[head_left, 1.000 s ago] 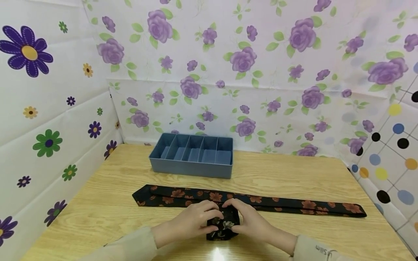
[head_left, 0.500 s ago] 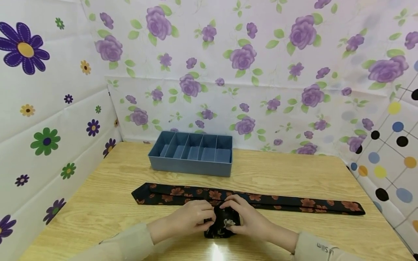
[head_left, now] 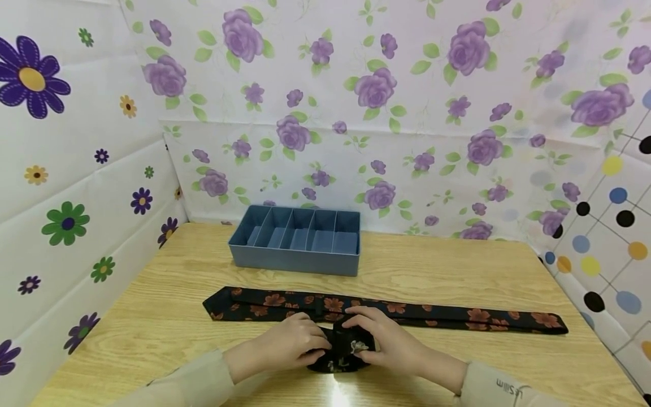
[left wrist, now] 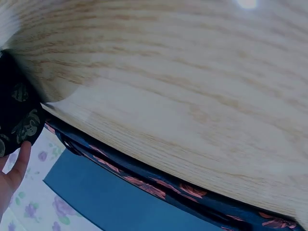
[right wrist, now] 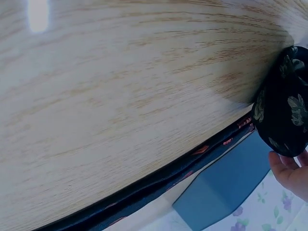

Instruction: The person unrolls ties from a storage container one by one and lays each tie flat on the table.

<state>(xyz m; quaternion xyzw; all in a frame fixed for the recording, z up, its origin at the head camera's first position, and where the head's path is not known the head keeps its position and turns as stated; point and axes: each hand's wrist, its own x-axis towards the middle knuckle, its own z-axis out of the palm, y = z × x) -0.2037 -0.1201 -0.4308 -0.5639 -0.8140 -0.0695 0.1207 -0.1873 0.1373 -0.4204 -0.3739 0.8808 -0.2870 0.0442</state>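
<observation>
A black necktie point(head_left: 348, 362) with pale floral motifs lies folded into a small bundle near the table's front. My left hand point(head_left: 294, 343) pinches its left side with bent fingers; my right hand point(head_left: 387, 340) curves round its right side, thumb below and fingers above. In the left wrist view the dark tie point(left wrist: 21, 115) meets a thumb and fingertips at its edge. The right wrist view has the bundled tie point(right wrist: 284, 103) resting against the fingertips. Just behind the hands, a long dark tie with rust-coloured flowers point(head_left: 437, 317) stretches flat, its pointed end at left.
A blue box with several compartments point(head_left: 295, 261) stands at the back of the wooden table point(head_left: 432, 265), left of middle. Flower-printed sheeting point(head_left: 315, 152) closes off the back and left; a dotted sheet point(head_left: 610, 271) hangs on the right.
My left hand has drawn slightly left, away from the right hand, and the black bundle has spread wider between them. My right hand stays nearly in place. The head view has shifted slightly.
</observation>
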